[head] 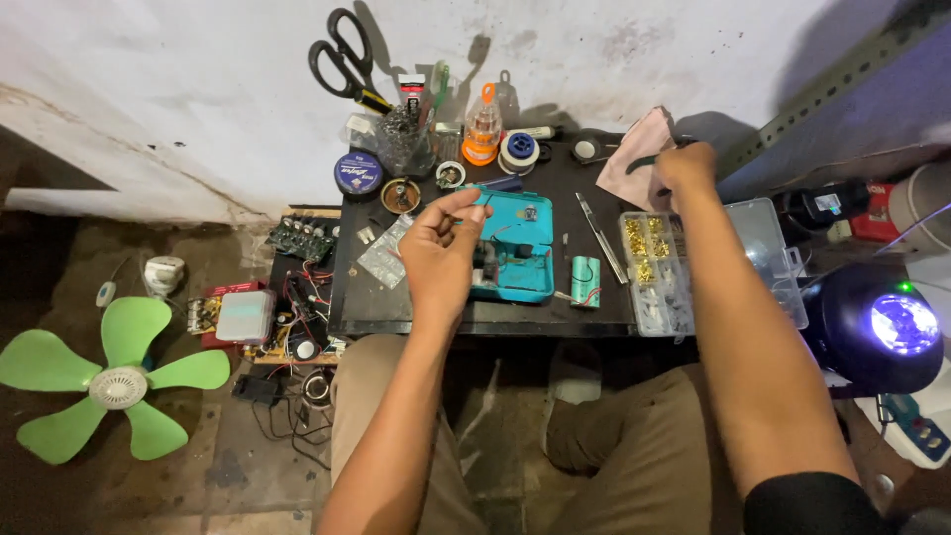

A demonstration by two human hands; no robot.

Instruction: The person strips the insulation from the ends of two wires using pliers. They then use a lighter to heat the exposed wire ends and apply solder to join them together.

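Observation:
My left hand (441,253) hovers over the left part of a teal device casing (520,253) on a small dark table (475,317), its fingers pinched on something thin that I cannot make out. Farther right and back, my right hand (684,168) is closed around a dark-handled tool (644,160) near a pink cloth (634,154). A green battery cell (585,281) and metal tweezers (600,236) lie between the casing and a clear parts box (659,267) of gold-coloured pieces.
Black scissors (342,59) hang on the wall. Solder spools (519,151), a round blue tin (358,173), an orange bottle (482,129) and a jar of tools (406,139) line the table's back. Circuit boards (302,238), wires and a green fan blade (114,381) lie on the floor left. A lit lamp (887,327) stands right.

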